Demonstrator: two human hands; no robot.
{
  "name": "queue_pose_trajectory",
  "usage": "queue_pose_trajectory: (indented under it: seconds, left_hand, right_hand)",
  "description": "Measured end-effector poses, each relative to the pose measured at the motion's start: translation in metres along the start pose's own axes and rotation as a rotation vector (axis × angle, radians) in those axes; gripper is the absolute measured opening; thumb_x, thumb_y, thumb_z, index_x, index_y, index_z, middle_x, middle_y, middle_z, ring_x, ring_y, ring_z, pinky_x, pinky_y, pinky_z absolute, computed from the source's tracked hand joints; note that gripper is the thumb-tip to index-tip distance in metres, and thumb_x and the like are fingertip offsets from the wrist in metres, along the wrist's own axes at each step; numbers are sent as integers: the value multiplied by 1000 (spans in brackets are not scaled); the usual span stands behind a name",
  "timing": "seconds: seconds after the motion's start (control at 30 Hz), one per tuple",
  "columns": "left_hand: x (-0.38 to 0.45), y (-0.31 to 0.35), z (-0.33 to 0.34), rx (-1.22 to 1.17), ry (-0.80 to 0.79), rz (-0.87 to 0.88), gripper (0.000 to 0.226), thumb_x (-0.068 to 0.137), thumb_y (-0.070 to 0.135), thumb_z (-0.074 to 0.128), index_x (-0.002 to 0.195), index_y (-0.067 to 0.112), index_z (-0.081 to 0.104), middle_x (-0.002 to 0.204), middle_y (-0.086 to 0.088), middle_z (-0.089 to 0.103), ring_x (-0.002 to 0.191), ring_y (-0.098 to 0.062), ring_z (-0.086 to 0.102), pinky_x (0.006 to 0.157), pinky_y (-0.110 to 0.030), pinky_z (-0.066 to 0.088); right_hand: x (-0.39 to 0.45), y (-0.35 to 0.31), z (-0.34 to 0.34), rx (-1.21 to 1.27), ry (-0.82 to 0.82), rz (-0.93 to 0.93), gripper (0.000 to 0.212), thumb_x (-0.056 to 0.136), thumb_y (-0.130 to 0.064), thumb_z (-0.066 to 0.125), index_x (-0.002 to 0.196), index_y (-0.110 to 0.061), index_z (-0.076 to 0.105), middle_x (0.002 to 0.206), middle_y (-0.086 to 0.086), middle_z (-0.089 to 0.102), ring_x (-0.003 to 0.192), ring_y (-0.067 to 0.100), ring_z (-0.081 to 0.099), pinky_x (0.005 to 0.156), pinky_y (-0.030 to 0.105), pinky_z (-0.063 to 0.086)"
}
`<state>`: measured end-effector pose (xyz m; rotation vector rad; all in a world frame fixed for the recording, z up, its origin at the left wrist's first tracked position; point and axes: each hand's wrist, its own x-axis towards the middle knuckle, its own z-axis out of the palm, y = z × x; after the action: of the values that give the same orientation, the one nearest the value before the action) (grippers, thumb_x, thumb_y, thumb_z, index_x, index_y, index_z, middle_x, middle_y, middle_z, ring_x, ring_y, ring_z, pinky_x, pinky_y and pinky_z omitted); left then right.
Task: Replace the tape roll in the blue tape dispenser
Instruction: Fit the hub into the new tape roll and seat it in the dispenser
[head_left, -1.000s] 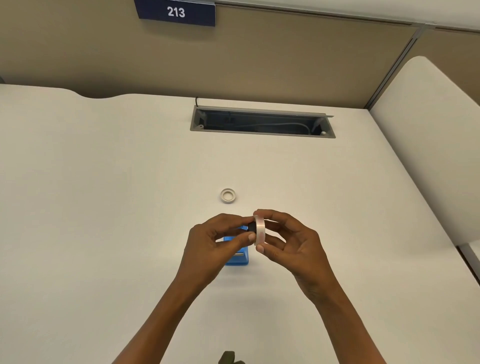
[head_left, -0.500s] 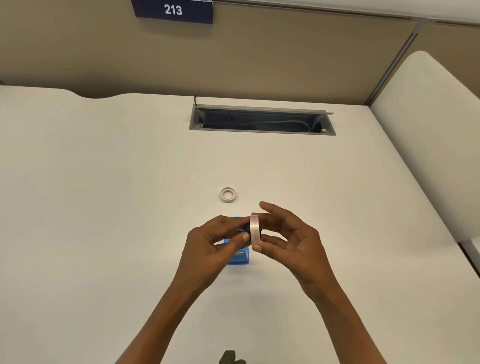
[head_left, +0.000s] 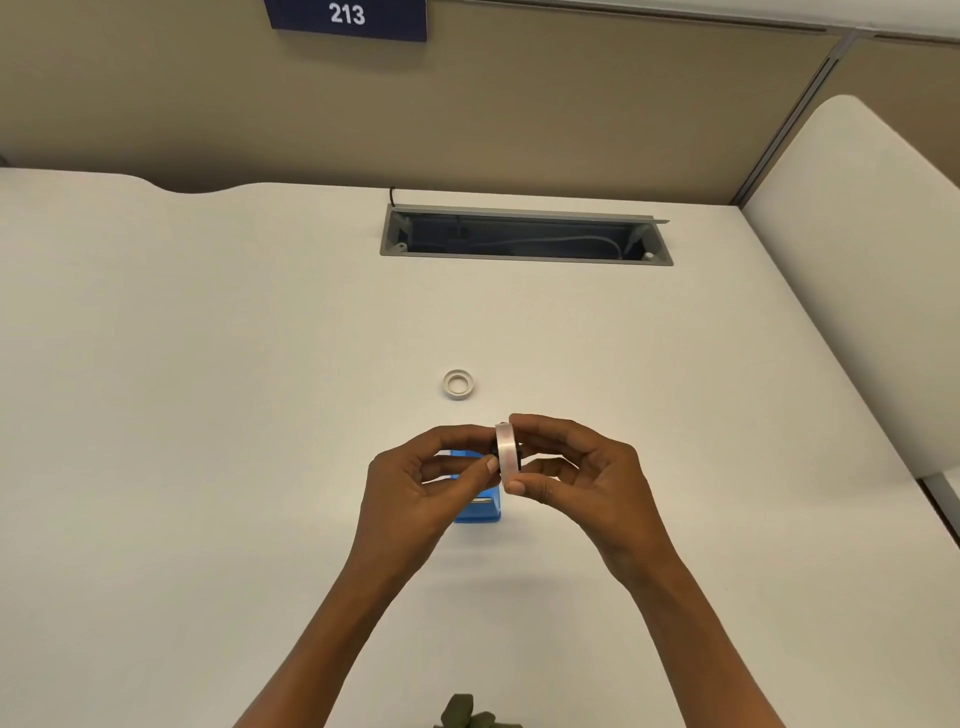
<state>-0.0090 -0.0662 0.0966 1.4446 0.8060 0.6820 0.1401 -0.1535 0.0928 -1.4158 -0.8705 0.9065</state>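
At frame centre, the right hand pinches the translucent pale tape roll by its rim above the blue plastic tape dispenser. The left hand closes on its dark hub. Judged light, rigid and slick-faced; grip the edges.

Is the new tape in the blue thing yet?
Not yet. The empty ring already lies on the desk, so the old roll looks out. Both hands, left hand and right hand, hold the new tape roll above the blue dispenser. It must go in next.
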Motion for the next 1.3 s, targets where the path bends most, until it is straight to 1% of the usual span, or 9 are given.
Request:
queue_pose_trajectory:
  seconds: [0.13, 0.23, 0.4, 0.53, 0.87, 1.03, 1.17, 1.2, 1.3]
  left_hand:
    - [0, -1, -4, -41, 24, 1, 19, 79, 7, 69, 93, 20, 72, 88, 5, 75, 80, -15, 72, 69, -15, 53]
    - [2, -2, -6, -55, 22, 0, 20, 80, 6, 69, 94, 20, 71, 90, 4, 75, 80, -15, 72, 69, -16, 53]
    - [2, -7, -6, -56, 24, -23, 31, 78, 5, 71, 101, 25, 70, 91, 7, 75, 84, -12, 71, 69, -13, 51]
    - [3, -10, -9, -45, 32, 15, 32, 77, 4, 71, 103, 23, 70, 90, 9, 75, 87, -9, 70, 72, -10, 50]
    - [2, -22, -10, 4, 56, 47, 31, 74, 10, 75, 99, 28, 72, 89, 12, 75, 87, -9, 70, 82, -18, 53]
    - [11, -33, -8, 190, 112, 62, 40, 76, 21, 74, 110, 39, 64, 92, 20, 73, 88, -4, 67, 82, -14, 48]
    - [23, -43, -12, 322, 119, 80, 42, 78, 25, 72, 115, 42, 59, 100, 23, 68, 90, -3, 62, 81, -17, 48]
    - [26, -46, -13, 342, 116, 91, 40, 79, 24, 71, 115, 39, 60, 101, 23, 68, 91, -4, 62, 81, -19, 49]
    - [35, -54, -14, 400, 115, 134, 34, 80, 20, 71, 112, 28, 64, 109, 12, 66, 99, -10, 61, 81, -23, 52]
  right_hand:
    - [2, -2, -2, 29, 9, 12, 34, 71, -15, 79, 104, -22, 72, 98, -1, 76, 93, 17, 71, 75, 18, 53]
    - [4, -2, -2, -22, 14, -18, 26, 75, -9, 77, 98, -20, 74, 94, -3, 75, 86, 15, 70, 73, 18, 53]
    - [9, -4, -1, -108, -1, -53, 26, 71, -6, 78, 93, -20, 74, 89, -5, 73, 79, 13, 68, 74, 24, 56]
    - [13, -4, -2, -75, -16, -8, 29, 67, -1, 80, 88, -21, 75, 83, -3, 74, 77, 12, 68, 71, 21, 55]
    - [19, 5, -4, -152, -66, 41, 26, 69, 0, 78, 93, -10, 77, 88, 5, 76, 84, 17, 72, 73, 20, 54]
    - [27, 9, -3, -355, -56, -32, 24, 73, -9, 77, 92, -23, 74, 88, -11, 75, 78, 8, 71, 71, 16, 53]
    - [40, 17, 0, -580, -34, -63, 23, 71, -21, 78, 90, -32, 70, 88, -20, 70, 84, 2, 62, 71, 5, 38]
    - [43, 21, 2, -622, -23, -83, 24, 71, -21, 79, 90, -30, 69, 91, -19, 68, 87, 4, 59, 74, 8, 38]
    - [50, 32, 6, -646, 2, -80, 25, 69, -21, 79, 92, -28, 70, 106, -9, 64, 104, 14, 54, 90, 37, 43]
